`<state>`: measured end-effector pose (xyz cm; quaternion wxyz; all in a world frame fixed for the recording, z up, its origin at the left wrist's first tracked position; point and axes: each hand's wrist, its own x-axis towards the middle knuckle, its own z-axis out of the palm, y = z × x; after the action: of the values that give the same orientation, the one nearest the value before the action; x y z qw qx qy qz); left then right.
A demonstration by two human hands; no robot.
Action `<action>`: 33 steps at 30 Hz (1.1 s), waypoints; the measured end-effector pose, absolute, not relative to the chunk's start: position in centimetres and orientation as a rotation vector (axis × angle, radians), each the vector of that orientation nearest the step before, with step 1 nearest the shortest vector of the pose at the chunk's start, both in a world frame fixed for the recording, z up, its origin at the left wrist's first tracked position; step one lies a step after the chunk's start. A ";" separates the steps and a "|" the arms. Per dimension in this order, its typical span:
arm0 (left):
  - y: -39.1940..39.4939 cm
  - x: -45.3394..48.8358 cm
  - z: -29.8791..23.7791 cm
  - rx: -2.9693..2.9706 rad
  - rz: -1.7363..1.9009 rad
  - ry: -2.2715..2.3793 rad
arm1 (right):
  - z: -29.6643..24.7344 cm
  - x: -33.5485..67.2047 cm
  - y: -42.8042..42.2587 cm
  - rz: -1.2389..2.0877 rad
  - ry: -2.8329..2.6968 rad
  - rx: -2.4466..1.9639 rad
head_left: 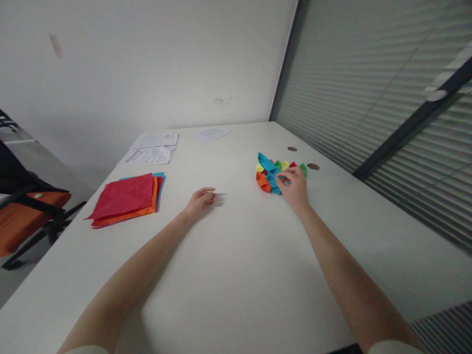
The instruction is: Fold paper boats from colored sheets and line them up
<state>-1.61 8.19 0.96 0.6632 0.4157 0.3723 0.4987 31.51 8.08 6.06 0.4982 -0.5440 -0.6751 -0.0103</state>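
My right hand (294,187) pinches a small blue folded piece (272,181), which looks like paper or thin cloth, at the right of the table. Around it lies a cluster of small folded pieces: another blue one (268,162), an orange one (263,182), and several yellow, green and red ones behind. My fingers partly cover this cluster. Near the middle, my left hand (201,200) rests on its side with loosely curled fingers, apart, holding nothing. Left of it lies a stack of square coloured sheets, with a creased red sheet (123,195) on top and orange, blue and purple edges showing.
Printed papers (149,155) and another sheet (211,135) lie toward the back of the white table (228,275). Two round brown discs (313,166) sit at the right edge, beside window blinds (354,93). An orange-seated chair (29,216) stands left.
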 end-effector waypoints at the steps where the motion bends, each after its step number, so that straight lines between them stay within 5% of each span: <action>1: 8.1 -1.6 1.0 0.946 1.134 0.840 | 6.1 33.1 7.8 -0.065 -1.624 -1.359; 7: 7.8 -1.5 1.0 0.940 1.160 0.843 | 4.6 38.4 4.0 -0.253 -1.733 -1.500; 18: 7.5 -1.5 0.8 0.961 1.199 0.836 | 1.3 32.9 -1.6 -0.281 -2.096 -1.399; 33: 7.6 -1.5 0.6 0.959 1.190 0.841 | 3.4 40.6 2.7 -0.459 -1.790 -1.577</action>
<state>-1.47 7.62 0.62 0.6432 0.4209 0.3693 0.5223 40.64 2.68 3.40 0.3488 -0.6084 -0.6905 -0.1772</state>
